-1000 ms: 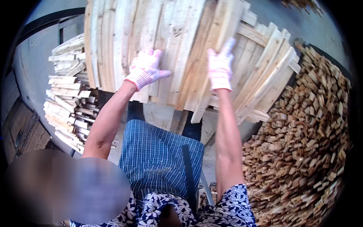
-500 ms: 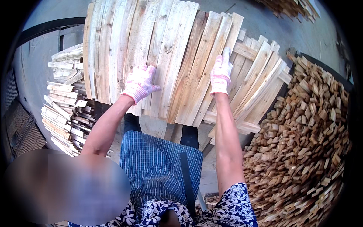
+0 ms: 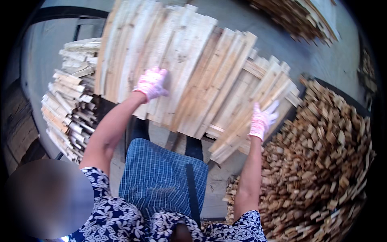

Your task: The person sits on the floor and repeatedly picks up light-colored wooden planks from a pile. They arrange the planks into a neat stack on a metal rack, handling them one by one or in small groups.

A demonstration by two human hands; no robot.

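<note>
Pale wooden slats (image 3: 177, 52) lie side by side in a wide panel before me. My left hand (image 3: 150, 84), in a white and pink knit glove, rests on the middle slats with its fingers apart. Further right, my gloved right hand (image 3: 263, 120) is on or just over several loose slats (image 3: 238, 135) at the panel's right end, its fingers spread. These slats lie at a slant and reach past the near edge. Between them and the closer-set boards a gap shows a lower layer, with a cross batten (image 3: 254, 69) near the far side.
A big heap of short wood pieces (image 3: 314, 161) fills the right side. Stacked slats (image 3: 66, 107) stand at the left, and another wood stack (image 3: 290, 18) lies at the far right. Below the panel's near edge hangs my blue checked apron (image 3: 161, 173).
My right hand has moved right and nearer, from the board edge to the loose slats. Those slats have shifted left and toward me. My left hand stays on the middle boards.
</note>
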